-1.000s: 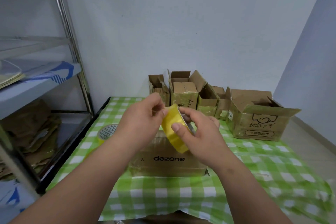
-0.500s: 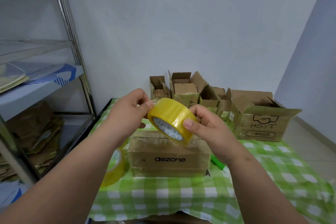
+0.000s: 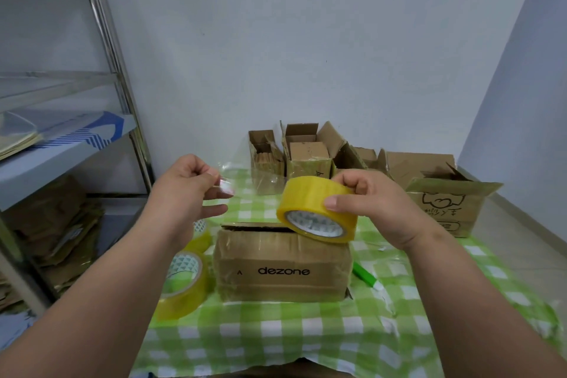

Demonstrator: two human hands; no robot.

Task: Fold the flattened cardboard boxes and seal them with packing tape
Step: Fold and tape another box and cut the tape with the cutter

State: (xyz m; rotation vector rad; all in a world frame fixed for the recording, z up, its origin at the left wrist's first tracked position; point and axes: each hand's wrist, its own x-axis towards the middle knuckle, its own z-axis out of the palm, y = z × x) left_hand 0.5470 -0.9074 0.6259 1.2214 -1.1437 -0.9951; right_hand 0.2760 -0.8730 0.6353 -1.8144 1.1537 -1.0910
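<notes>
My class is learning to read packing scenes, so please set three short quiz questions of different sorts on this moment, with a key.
1. True or false: the right hand holds the tape roll above the dezone box.
2. What does the left hand pinch? A) a green pen B) the free end of the tape C) a box flap
3. Fill in: a second roll lies on the checked cloth to the ____ of the dezone box.

Key: 1 true; 2 B; 3 left
</notes>
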